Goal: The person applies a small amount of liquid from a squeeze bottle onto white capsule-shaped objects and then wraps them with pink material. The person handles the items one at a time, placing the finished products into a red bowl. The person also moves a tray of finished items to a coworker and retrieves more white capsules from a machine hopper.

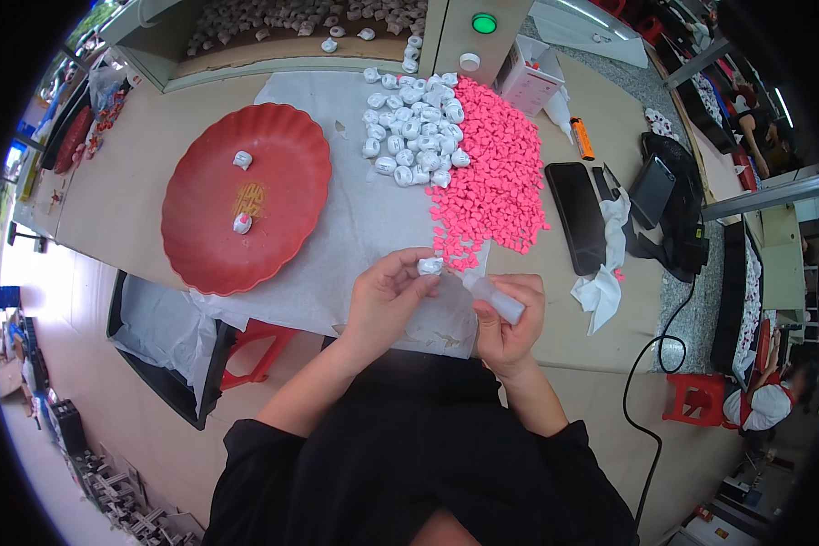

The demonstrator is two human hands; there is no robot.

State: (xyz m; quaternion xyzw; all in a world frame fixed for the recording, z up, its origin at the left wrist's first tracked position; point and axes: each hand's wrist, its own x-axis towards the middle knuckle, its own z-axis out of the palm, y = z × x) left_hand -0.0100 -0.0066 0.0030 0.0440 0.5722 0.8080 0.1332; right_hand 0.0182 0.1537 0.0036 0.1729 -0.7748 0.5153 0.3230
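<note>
Pinched in the fingertips of my left hand [384, 305] is a small white moulded piece [430, 266]. My right hand [511, 332] is wrapped round a translucent squeeze bottle [500, 301], its nozzle pointing left toward that piece; whether they touch is hard to tell. Just beyond both hands spreads a heap of small pink pieces [500, 164]. Left of it stand many similar white pieces [414, 127] on white paper [346, 237]. A red scalloped plate [287, 150] at the left bears one white piece [243, 159] and one with a pink spot [242, 223].
On the right lie a black phone [574, 218], an orange lighter-like item [581, 138], crumpled white tissue [601, 293] and a black bag [673, 155]. A cabinet [446, 41] with a green light borders the far side. A paper-lined black tray [168, 337] sits lower left, beside a red stool [259, 350].
</note>
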